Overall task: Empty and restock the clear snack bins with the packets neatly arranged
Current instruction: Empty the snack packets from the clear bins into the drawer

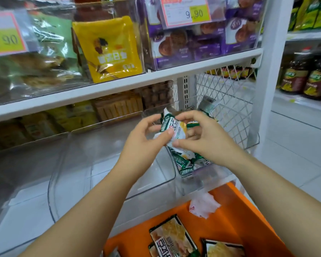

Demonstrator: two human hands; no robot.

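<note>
The white shelf [119,86] runs above and beyond both hands. Below them to the left sits the bare clear bin [100,182]. Directly beneath them the stocked clear bin [211,173] holds a loose, tilted heap of green packets [183,164]. Nearer the person, under the forearms, an orange basket [248,210] carries flat packets [172,236].

The left hand [146,134] and right hand [198,134] each pinch an edge of one green-and-white packet [174,128], held in the air between them above the heap. This looks like restocking, though blur leaves it possible the packet is being lifted out instead. Next, it needs lowering and squaring against its neighbours, which lie askew. The wrapper looks thin, crinkly and slightly puffed, so it should be light and yielding.
</note>
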